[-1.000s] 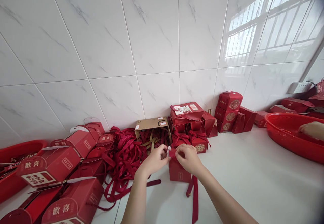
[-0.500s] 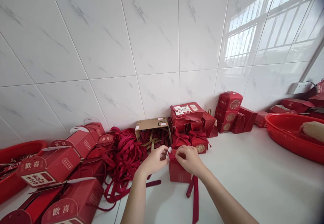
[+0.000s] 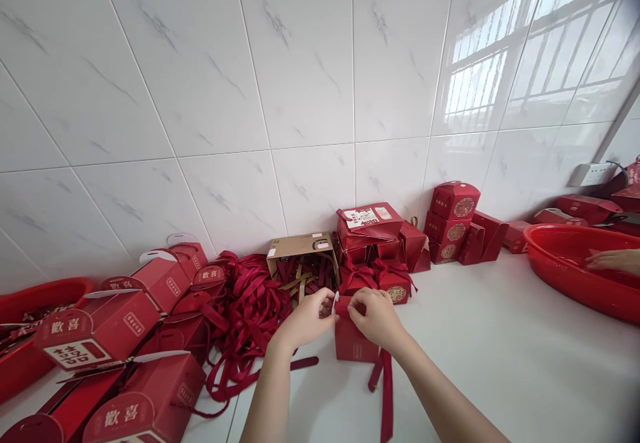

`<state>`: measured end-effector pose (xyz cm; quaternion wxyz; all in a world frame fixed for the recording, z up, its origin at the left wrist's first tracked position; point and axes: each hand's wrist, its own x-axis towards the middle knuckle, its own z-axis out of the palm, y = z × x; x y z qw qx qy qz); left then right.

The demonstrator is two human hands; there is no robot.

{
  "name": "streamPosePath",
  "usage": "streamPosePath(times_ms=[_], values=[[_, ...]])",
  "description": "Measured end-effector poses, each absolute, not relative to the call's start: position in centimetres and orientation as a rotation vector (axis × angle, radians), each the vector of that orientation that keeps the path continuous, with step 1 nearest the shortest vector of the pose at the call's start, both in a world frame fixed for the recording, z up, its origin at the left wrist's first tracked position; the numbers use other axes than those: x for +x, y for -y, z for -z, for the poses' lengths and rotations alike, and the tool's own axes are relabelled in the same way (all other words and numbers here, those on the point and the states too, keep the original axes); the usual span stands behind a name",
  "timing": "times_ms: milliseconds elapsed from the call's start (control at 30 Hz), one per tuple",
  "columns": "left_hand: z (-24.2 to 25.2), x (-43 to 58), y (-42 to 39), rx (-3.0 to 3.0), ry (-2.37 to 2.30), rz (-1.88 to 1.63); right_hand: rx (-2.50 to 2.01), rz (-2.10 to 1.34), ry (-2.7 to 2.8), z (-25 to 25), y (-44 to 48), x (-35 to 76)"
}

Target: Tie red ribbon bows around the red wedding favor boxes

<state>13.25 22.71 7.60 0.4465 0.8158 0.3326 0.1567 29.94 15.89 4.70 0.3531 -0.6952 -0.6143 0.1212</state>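
A small red box [image 3: 356, 345] stands upright on the white table, between my hands. My left hand [image 3: 311, 314] pinches the white-edged flap [image 3: 335, 301] at the box's upper left. At the top right of the box, my right hand [image 3: 373, 311] has its thumb and fingers pressed together; what they hold is hidden. A dark red ribbon [image 3: 387, 396] hangs from beside the box's right side down over the table. Left of my left hand lies a big tangle of red ribbon [image 3: 247, 296].
Red boxes [image 3: 100, 328] are piled at the left beside a red basin [image 3: 25, 366]. An open cardboard box [image 3: 295, 246] of ribbons and stacked red boxes [image 3: 453, 223] line the wall. Another person's hand [image 3: 615, 261] is in the right basin [image 3: 575, 283].
My hands have barely shifted at the top of the box. In the right basin, the other person's hand has changed its pose and its fingers are more stretched out.
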Motion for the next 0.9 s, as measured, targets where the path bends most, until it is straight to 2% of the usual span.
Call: streamPosePath(times_ms=[467,733,900], values=[[-6.9,12.8,-24.2,2.124,-0.986,-0.475,-1.646,-0.383,1.560,-5.2,-15.8,30.7],[-5.7,4.0,-28.1,1.952,-1.602,-0.541,-1.675,-0.539,1.407,-7.0,-13.6,36.9],[-4.7,1.8,-28.9,1.840,-1.746,-0.538,-1.727,-0.759,1.553,-6.1,-13.6,37.7]])
